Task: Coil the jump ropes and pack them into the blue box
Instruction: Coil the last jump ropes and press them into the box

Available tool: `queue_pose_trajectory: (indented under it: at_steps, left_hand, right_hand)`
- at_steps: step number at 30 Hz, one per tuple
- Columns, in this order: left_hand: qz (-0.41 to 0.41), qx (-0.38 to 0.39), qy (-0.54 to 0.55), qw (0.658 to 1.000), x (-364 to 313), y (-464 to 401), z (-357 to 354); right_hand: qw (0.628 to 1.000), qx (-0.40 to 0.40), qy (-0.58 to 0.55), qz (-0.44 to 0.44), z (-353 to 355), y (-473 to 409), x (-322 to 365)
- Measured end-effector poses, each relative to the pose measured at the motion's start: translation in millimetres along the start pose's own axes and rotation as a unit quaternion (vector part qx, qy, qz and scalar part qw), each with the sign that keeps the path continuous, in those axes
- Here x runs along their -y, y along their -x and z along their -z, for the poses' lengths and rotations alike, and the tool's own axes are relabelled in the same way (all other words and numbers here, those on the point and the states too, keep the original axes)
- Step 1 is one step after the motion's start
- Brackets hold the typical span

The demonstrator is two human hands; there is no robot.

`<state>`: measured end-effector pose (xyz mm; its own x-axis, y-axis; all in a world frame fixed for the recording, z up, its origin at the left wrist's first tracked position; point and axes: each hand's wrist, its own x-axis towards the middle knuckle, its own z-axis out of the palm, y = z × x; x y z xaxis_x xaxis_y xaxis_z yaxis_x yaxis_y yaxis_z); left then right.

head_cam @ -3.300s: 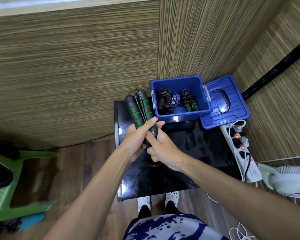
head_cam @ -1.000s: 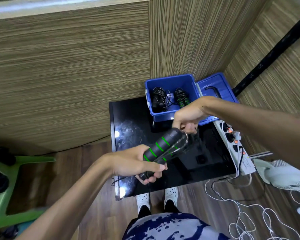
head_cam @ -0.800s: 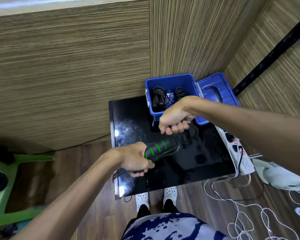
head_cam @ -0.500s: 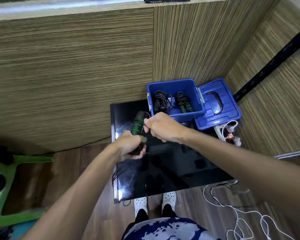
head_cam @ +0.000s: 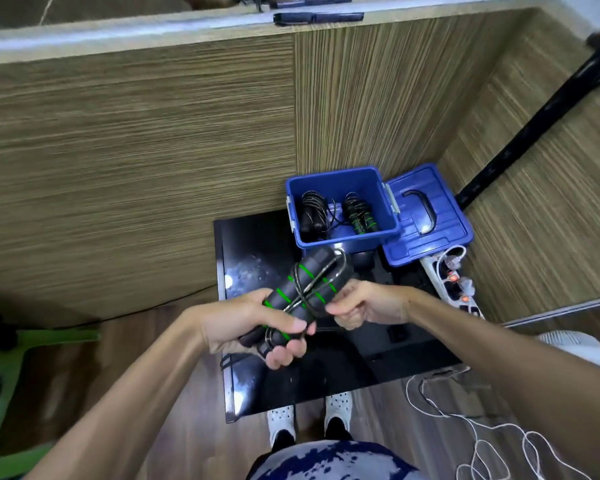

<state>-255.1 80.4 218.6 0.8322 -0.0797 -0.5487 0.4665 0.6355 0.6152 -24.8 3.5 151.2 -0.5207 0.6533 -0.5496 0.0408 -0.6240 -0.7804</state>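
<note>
My left hand [head_cam: 253,323] grips the two black, green-ringed handles of a jump rope [head_cam: 303,289], held side by side above the black table [head_cam: 253,251]. Thin black rope crosses over the handles in loops. My right hand [head_cam: 364,304] is closed on the rope at the handles' right side. The open blue box [head_cam: 340,176] stands at the table's far edge. Inside it lie two coiled ropes, a black one [head_cam: 312,216] on the left and a green-ringed one [head_cam: 359,216] on the right.
The blue lid [head_cam: 426,216] lies right of the box. A white power strip [head_cam: 451,282] with plugs sits along the table's right side, and white cable [head_cam: 482,438] trails on the wooden floor. Wood-panel walls enclose the corner. A green chair [head_cam: 7,362] stands at left.
My right hand has carried the rope around the handles, from far right back to their right side. My left hand has turned the handles and lifted them toward the box.
</note>
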Motion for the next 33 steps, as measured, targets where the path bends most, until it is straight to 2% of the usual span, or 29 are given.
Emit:
queue_pose_trajectory:
  at_steps: [4,6,9,14,16,18,21,24,26,29,33]
  left_hand:
    - [0.126,0.076,-0.099,0.984,-5.7,-0.7,-12.3]
    - [0.193,0.071,-0.127,0.970,-9.6,-9.6,-15.5]
    - [0.256,0.017,-0.150,0.955,-18.4,-21.8,-12.9]
    - [0.277,-0.103,-0.236,0.926,-29.3,-43.5,-18.9]
    - [0.249,-0.166,-0.247,0.922,-24.7,-52.9,-18.0]
    - [0.218,-0.220,-0.222,0.925,-19.3,-60.5,-15.1]
    - [0.165,-0.268,-0.134,0.940,-11.9,-65.5,-4.7]
    - [0.071,-0.312,-0.010,0.947,-9.1,-60.2,15.1]
    - [0.005,-0.304,0.053,0.951,-11.6,-50.3,21.4]
    - [-0.074,-0.251,0.069,0.963,-17.5,-37.1,14.5]
    - [-0.146,-0.194,0.088,0.966,-21.0,-23.3,8.4]
  right_hand:
    - [0.983,-0.055,0.118,-0.131,5.6,3.4,16.5]
    - [0.950,-0.016,0.204,-0.237,2.0,3.5,47.8]
    - [0.901,-0.012,0.288,-0.325,0.6,-3.6,87.0]
    - [0.858,-0.045,0.349,-0.375,-4.2,-17.5,114.6]
    - [0.872,-0.101,0.343,-0.334,-9.7,-21.5,116.5]
    - [0.894,-0.191,0.309,-0.263,-16.7,-20.5,117.9]
    - [0.916,-0.283,0.240,-0.155,-27.9,-16.4,110.7]
    - [0.915,-0.335,0.221,-0.048,-32.5,-14.1,95.6]
    - [0.927,-0.332,0.173,0.011,-33.3,-12.2,82.4]
    - [0.962,-0.256,0.034,0.093,-32.2,-7.6,59.8]
    - [0.976,-0.178,-0.032,0.117,-22.0,1.5,27.7]
